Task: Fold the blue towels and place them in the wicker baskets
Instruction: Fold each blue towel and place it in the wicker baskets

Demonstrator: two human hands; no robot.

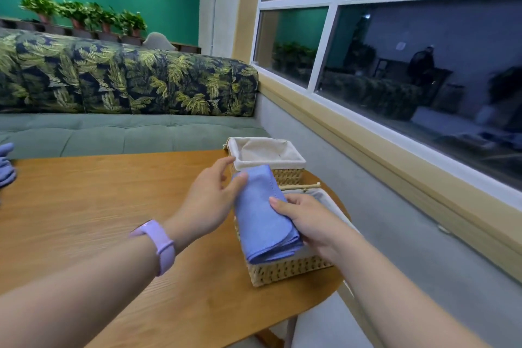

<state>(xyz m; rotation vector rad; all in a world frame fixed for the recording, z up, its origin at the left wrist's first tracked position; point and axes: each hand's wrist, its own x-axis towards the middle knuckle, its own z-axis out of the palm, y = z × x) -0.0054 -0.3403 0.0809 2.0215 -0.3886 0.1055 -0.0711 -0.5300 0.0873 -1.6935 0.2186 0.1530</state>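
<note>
- Worktop (113,206): wood, carries both baskets at its window-side end; everything below placed relative to the near basket.
- Far basket (267,151): just behind the near basket, cloth liner, looks empty from here.
- Near basket (285,272): wicker, white liner, sits close to the worktop edge. Risk: if I push down hard it could slide toward that edge.
- Folded blue towel (264,220): held over the near basket's left half, not yet settled inside as far as I can tell. Layers fan open at the near end, so the fold may spring apart on release.
- More blue towels (5,164): far left of the near basket, by the worktop edge, unfolded I think.
- My right hand (308,220): clamped on the towel's right edge, thumb on top.
- My left hand (210,195): loose, fingers spread, thumb touching the towel's top-left corner, not gripping; an uneven drop could leave the towel draped over the rim.
</note>
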